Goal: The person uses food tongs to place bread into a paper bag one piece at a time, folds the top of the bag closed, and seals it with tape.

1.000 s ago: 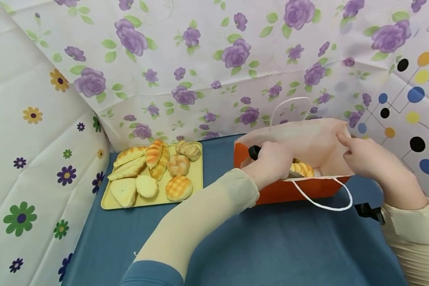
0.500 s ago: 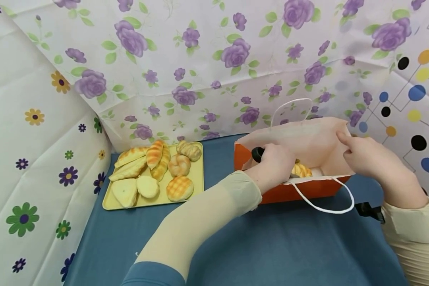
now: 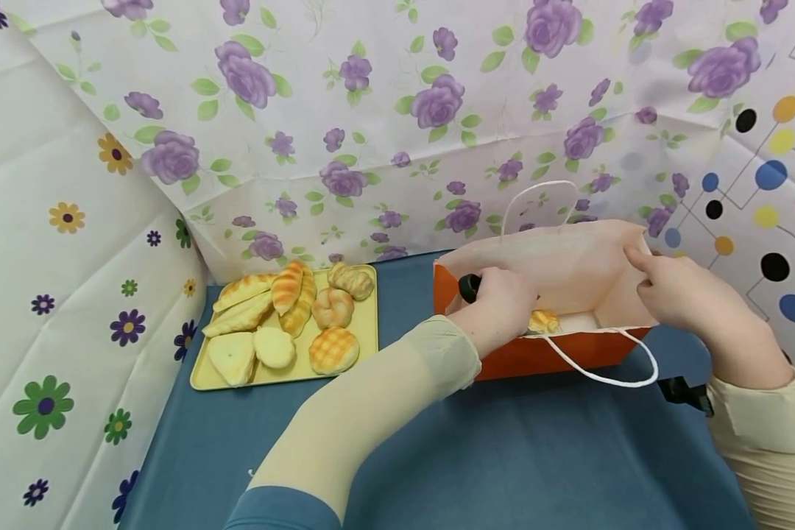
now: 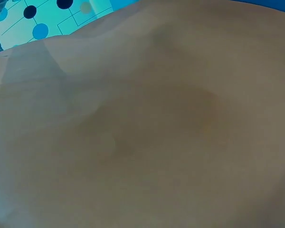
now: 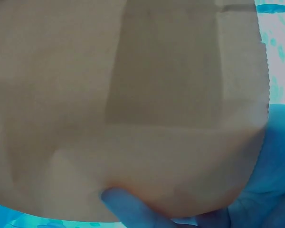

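Note:
An orange-red paper bag [image 3: 550,362] with a pale inside and white cord handles lies on its side or stands low on the blue cloth, its mouth facing up. My left hand [image 3: 503,302] reaches into it and holds a golden ridged bread [image 3: 545,322], which pokes out beyond the hand; the fingers themselves are mostly hidden. At the bag's right edge, my right hand [image 3: 679,294] pinches the paper wall, thumb inside. The right wrist view shows that thumb [image 5: 128,204] against the bag wall [image 5: 161,85]. Only blurred pale paper [image 4: 147,123] fills most of the left wrist view.
Left of the bag, a yellow tray [image 3: 371,353] carries several breads, among them a round checked bun [image 3: 333,350]. A flowered sheet [image 3: 397,125] hangs close behind. A white handle [image 3: 609,379] droops over the bag's front.
My left hand has shifted slightly left and deeper in the bag, and the bread has moved left with it, showing less. My right hand keeps its place on the bag's edge.

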{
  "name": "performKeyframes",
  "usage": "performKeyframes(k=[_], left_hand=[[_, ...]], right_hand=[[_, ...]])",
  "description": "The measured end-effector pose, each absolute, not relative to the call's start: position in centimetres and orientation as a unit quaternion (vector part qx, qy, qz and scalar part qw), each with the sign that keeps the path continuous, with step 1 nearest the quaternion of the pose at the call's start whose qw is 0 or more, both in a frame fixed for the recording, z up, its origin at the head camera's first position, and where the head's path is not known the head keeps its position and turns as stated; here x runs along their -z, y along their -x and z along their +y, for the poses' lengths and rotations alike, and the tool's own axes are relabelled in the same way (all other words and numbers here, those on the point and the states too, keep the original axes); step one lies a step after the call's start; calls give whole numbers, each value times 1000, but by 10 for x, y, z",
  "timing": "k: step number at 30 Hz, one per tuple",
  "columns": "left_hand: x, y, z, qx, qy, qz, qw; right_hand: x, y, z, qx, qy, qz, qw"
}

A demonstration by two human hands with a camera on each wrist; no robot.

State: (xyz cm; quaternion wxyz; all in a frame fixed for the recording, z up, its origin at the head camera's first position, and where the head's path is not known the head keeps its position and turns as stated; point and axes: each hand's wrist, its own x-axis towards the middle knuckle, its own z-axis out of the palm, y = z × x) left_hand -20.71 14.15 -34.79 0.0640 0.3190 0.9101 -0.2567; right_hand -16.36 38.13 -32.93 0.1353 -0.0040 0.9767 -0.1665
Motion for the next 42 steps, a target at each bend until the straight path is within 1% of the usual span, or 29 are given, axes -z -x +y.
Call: performKeyframes(k=[8,16,22,25,33,39,42], left_hand=[[346,208,140,251,-322,912,50],[344,212,137,226,-318,918,67],[335,211,125,184,-332,923,62],[327,209,115,156,-342,925,48],[307,197,88,67,-356,932,-13],[301,186,46,-28,-358,931,-66],[300,184,21,-80,-359,927,-73]], right_hand=[[330,163,380,171,1,976,137],[330,163,379,170,-3,976,138],[330,163,378,170,-2,975,140],[332,163,378,174,-1,975,139],[335,162,380,177,-2,974,140],[332,160,377,180,-4,974,138],[330,161,377,176,-1,975,138]])
